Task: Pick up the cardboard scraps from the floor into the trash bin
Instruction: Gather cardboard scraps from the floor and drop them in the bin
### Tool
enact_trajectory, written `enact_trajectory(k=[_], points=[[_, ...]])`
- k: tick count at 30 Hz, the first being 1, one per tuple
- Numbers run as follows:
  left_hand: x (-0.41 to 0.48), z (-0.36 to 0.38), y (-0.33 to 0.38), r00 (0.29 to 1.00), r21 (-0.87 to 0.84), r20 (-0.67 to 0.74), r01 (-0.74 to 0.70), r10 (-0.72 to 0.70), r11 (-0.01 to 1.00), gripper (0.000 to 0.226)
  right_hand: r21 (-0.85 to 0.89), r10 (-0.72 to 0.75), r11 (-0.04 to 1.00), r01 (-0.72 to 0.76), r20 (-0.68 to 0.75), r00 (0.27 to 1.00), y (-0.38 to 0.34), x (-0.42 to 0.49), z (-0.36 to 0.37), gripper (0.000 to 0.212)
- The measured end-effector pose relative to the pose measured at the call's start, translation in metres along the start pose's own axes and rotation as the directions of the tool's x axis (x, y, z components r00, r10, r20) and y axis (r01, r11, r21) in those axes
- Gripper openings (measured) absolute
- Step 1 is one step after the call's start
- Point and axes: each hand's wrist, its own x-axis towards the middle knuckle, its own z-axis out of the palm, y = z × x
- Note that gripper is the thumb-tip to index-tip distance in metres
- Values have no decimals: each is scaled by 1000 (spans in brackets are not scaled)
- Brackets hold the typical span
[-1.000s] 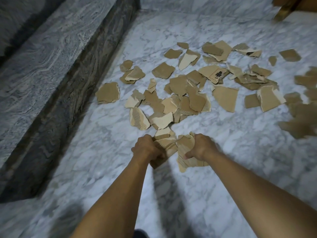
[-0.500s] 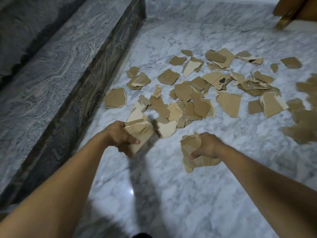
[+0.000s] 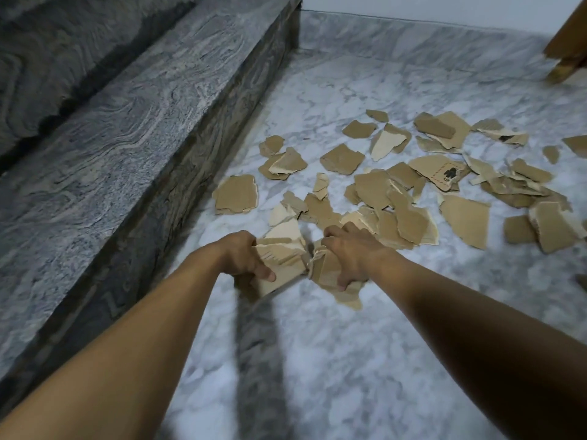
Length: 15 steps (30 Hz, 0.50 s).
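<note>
Several torn brown cardboard scraps [image 3: 409,192] lie spread over the white marble floor [image 3: 365,360], from the middle to the right edge. My left hand [image 3: 243,257] grips a small stack of scraps [image 3: 279,262] just above the floor. My right hand [image 3: 352,254] is closed on another bunch of scraps [image 3: 330,274] right beside it, the two bunches almost touching. One larger flat scrap [image 3: 236,194] lies alone near the step. No trash bin is in view.
A grey veined stone step [image 3: 111,147] runs along the left side, its dark riser close to my left arm. A marble skirting and white wall close the far side. A wooden furniture leg [image 3: 565,63] stands at the top right.
My left hand, which had swung out to the left with its stack, has come back beside my right hand. My right hand moved forward to the near edge of the pile.
</note>
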Motion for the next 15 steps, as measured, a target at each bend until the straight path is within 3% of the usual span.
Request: enact_trajectory(k=[3,6,8,11,15], points=[[27,7,17,994,2,-62,-94,93,996,56,-51,9,999,-9,0,1000,-1,4,5,89],[47,17,29,983,115,-97,-143,154,983,83,17,39,999,-39,-8,999,1,3,10,85],[51,19,32,979,112,-115,-155,168,981,93,93,76,993,-72,-32,997,1,-3,15,109],[53,25,32,974,44,-126,-186,190,982,72,267,145,957,-116,-90,985,1,-15,27,127],[50,36,34,970,21,-132,-202,203,979,57,395,237,898,-193,-67,969,7,-22,35,87]])
